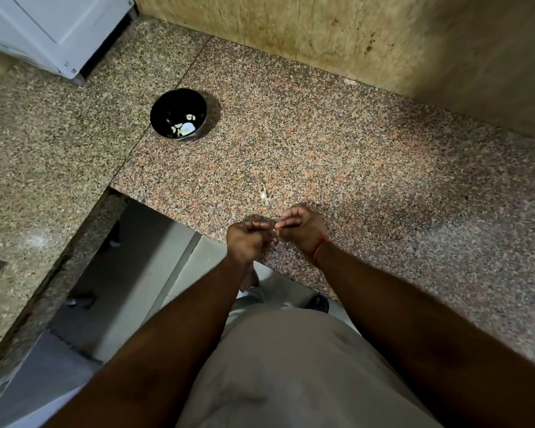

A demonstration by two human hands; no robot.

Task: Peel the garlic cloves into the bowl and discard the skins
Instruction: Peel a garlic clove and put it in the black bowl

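A black bowl (167, 109) sits on the speckled granite counter at the upper left, with several pale peeled cloves (184, 128) inside. My left hand (246, 242) and my right hand (303, 231) meet over the counter's front edge, fingertips pinching a small garlic clove (274, 230) between them; the clove is mostly hidden by the fingers. A scrap of pale garlic skin (263, 193) lies on the counter just beyond my hands.
The granite counter (383, 180) runs in an L, with a lower section to the left. A tan tiled wall (352, 35) bounds the back. A white appliance (50, 29) stands at the far left corner. Floor shows below the counter edge.
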